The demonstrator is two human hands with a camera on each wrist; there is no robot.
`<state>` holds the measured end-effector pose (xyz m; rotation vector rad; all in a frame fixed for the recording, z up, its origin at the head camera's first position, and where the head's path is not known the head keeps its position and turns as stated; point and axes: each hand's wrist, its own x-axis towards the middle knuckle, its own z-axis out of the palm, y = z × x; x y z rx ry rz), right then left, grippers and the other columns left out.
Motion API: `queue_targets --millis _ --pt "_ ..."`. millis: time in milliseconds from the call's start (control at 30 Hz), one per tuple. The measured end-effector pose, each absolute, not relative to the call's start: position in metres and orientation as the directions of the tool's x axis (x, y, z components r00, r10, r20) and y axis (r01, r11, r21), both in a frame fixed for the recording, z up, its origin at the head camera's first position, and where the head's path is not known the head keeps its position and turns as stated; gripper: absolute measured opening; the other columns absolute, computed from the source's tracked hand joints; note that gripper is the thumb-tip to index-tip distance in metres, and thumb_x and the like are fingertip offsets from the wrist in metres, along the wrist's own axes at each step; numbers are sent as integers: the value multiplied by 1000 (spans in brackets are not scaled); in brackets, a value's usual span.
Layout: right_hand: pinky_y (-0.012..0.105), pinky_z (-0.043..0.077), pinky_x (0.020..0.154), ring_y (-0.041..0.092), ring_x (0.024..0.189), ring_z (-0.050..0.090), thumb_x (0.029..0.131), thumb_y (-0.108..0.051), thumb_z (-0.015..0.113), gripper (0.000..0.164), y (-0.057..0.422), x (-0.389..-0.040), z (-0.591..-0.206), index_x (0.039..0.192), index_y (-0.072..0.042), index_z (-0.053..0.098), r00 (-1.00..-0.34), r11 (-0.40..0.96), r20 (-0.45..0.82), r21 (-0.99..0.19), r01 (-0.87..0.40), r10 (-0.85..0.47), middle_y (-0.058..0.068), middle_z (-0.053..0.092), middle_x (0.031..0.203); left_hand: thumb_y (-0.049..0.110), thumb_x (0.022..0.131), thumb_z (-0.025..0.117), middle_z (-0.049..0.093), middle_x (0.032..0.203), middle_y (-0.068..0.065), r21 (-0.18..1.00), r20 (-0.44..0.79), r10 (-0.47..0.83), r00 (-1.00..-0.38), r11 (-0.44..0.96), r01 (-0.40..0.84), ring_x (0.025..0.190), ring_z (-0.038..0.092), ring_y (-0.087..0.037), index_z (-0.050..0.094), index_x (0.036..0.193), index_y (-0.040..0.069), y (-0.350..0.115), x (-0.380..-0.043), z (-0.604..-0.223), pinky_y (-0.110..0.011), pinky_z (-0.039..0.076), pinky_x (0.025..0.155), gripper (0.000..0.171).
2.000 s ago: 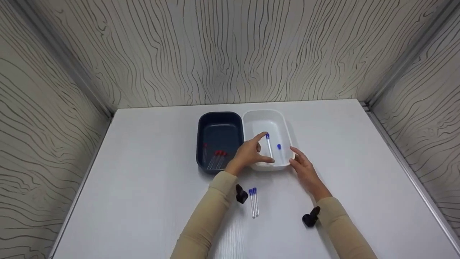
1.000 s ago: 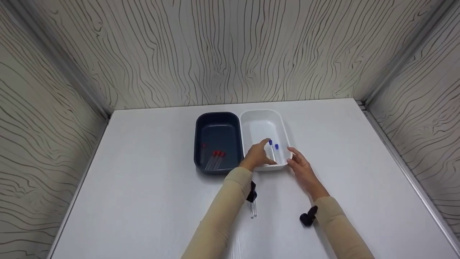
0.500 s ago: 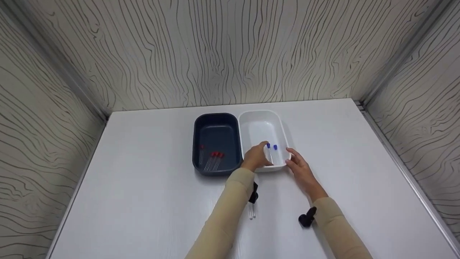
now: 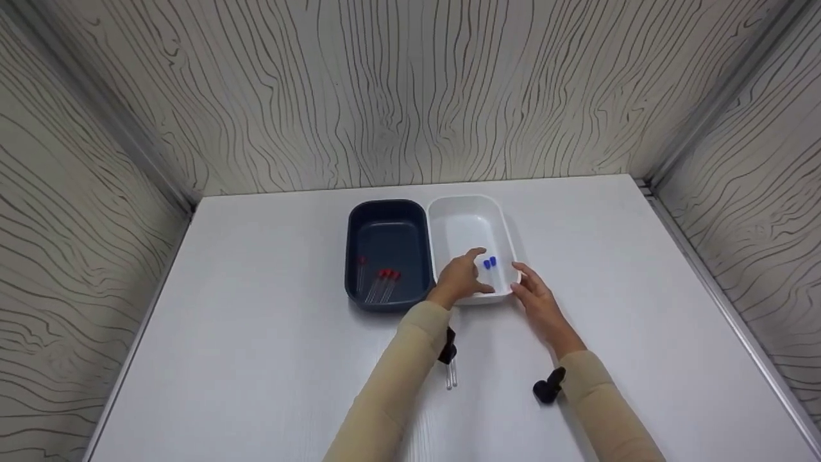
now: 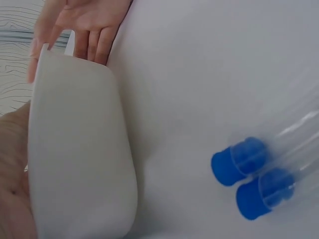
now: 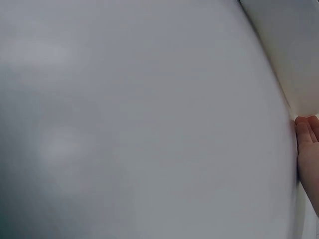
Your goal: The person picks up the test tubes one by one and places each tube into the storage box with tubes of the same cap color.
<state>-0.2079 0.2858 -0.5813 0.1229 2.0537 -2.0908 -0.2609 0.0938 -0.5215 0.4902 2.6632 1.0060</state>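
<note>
My left hand (image 4: 458,277) is over the near left part of a white plastic bin (image 4: 467,228), thumb and forefinger spread with nothing between them. Side by side in that bin lie two blue-capped clear tubes (image 4: 490,263), their clear bodies hard to make out. At the near right corner my right hand (image 4: 544,308) grips the rim, thumb and fingers on either side of the wall in the left wrist view. Another pair of blue-capped tubes (image 4: 451,377) rests on the table below the left wrist; their caps (image 5: 254,198) show in the left wrist view.
A dark blue bin (image 4: 387,236) stands against the white bin's left side and contains several red-capped tubes (image 4: 389,274). The white table (image 4: 256,308) is bounded by wood-patterned panels (image 4: 410,96) at the back and both sides.
My left hand has lowered a blue-capped tube into the white bin and let go of it, beside the other one there. The right hand has stayed at the bin's corner.
</note>
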Motion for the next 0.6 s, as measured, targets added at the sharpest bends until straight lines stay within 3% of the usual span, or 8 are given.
queue_targets --millis 233,433,600 --pt "47 8 125 30 153 -7 101 -25 50 57 286 -208 -581 151 -18 25 -974 29 -204 -979 202 -95 15 -4 164 22 85 73 56 77 0 708 23 454 -891 622 335 63 40 -4 51 137 12 86 -253 -518 -14 34 59 57" --pt "47 9 125 30 154 -6 101 -27 49 56 289 -207 -579 151 -20 26 -976 47 -201 -979 198 -88 14 -2 164 14 89 68 60 79 -6 779 136 469 -872 493 387 65 40 -3 57 127 7 83 -245 -510 -12 34 61 41" --pt "46 11 125 29 154 -2 100 -27 50 56 287 -207 -580 150 -20 27 -975 25 -201 -980 200 -89 14 2 165 14 89 67 58 79 -7 794 173 489 -855 444 415 66 40 -2 58 124 7 79 -237 -506 -11 36 63 36"
